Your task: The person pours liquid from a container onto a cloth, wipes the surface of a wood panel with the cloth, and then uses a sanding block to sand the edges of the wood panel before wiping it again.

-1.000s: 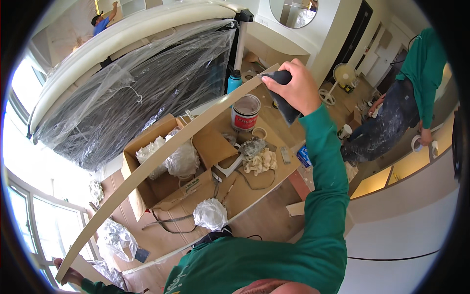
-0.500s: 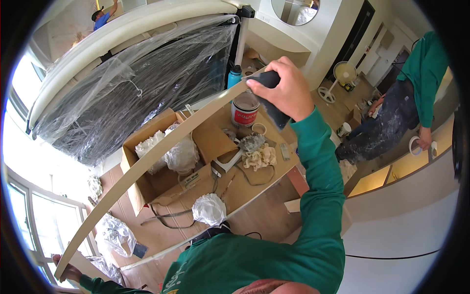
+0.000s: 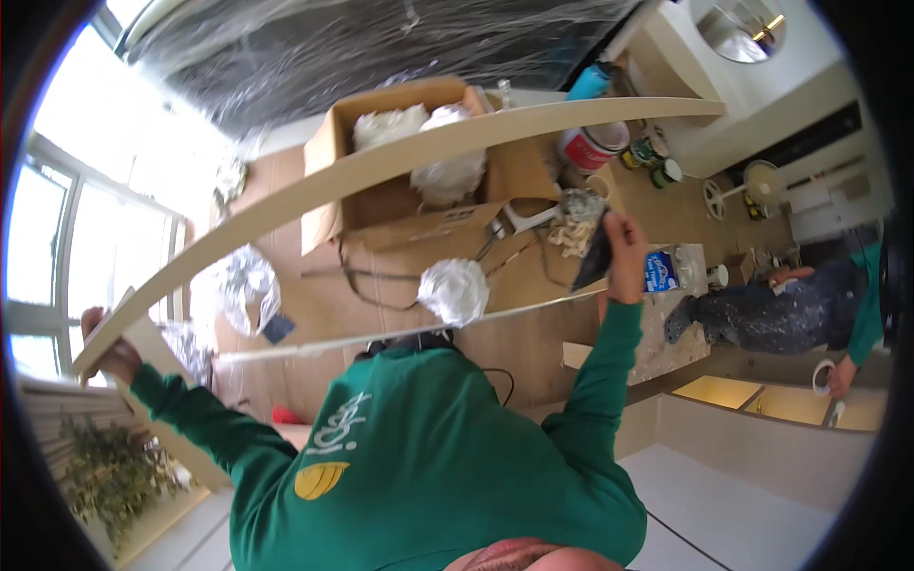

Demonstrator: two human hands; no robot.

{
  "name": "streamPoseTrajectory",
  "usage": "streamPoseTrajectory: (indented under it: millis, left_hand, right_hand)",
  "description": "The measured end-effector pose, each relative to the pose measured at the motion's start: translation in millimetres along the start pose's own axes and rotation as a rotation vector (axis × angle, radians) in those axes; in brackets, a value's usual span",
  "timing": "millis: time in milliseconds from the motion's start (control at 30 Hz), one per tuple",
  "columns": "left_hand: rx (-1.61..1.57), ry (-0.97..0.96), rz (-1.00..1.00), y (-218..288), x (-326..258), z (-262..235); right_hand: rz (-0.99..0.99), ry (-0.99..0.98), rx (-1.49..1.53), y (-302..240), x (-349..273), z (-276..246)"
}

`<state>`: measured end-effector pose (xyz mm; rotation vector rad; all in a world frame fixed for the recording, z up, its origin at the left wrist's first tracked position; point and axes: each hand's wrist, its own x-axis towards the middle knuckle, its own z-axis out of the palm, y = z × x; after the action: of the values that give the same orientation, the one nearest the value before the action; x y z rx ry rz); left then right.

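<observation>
A long, pale, flat strip (image 3: 333, 190) crosses the view, bowed by the lens, from the far left side to the upper right. My left hand (image 3: 116, 362) grips its near left end, fingers wrapped round the edge. Off the strip, lower and to the right, my right hand (image 3: 625, 255) pinches a dark sheet (image 3: 594, 257) that looks like sandpaper and hangs down from the fingers. The strip's right end has no hand on it.
Below the strip, the worktable carries an open cardboard box (image 3: 324, 219) with white wrapped bundles, a white crumpled ball (image 3: 455, 291) and a paint bucket (image 3: 592, 149). A blue bottle (image 3: 588, 84) stands behind. At right are a fan (image 3: 764, 183) and a co-worker in dusty trousers (image 3: 790, 319).
My right hand has come down off the strip's far end with the dark sheet still in it. The strip has swung lower and more level on the right; my left hand keeps its grip.
</observation>
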<state>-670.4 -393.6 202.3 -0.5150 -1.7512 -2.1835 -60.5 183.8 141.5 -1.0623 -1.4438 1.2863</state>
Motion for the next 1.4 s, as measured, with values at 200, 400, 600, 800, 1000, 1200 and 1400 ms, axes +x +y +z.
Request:
streamPoseTrajectory:
  millis: [200,400,600,800,1000,1200,1400]
  left_hand:
    - [-0.093,-0.179,0.048,19,0,14]
    - [0.220,-0.114,0.219,46,-11,67]
    - [0.206,-0.121,0.166,75,-33,84]
    - [0.206,-0.143,0.135,57,-35,62]
    - [0.285,-0.150,0.275,66,-32,78]
    - [0.272,-0.140,0.250,64,-24,73]
    - [0.212,-0.168,0.279,45,1,79]
  right_hand:
    - [0.296,-0.267,-0.155,218,-105,156]
    - [-0.204,-0.166,-0.583,300,-120,214]
    - [-0.049,-0.312,-1.334,298,-136,168]
    - [-0.046,-0.264,-1.041,282,-116,160]
    - [0.001,0.008,-0.699,245,-85,134]
    - [-0.371,0.443,-0.104,16,-94,126]
    - [-1.185,0.596,-0.143,-162,-73,221]
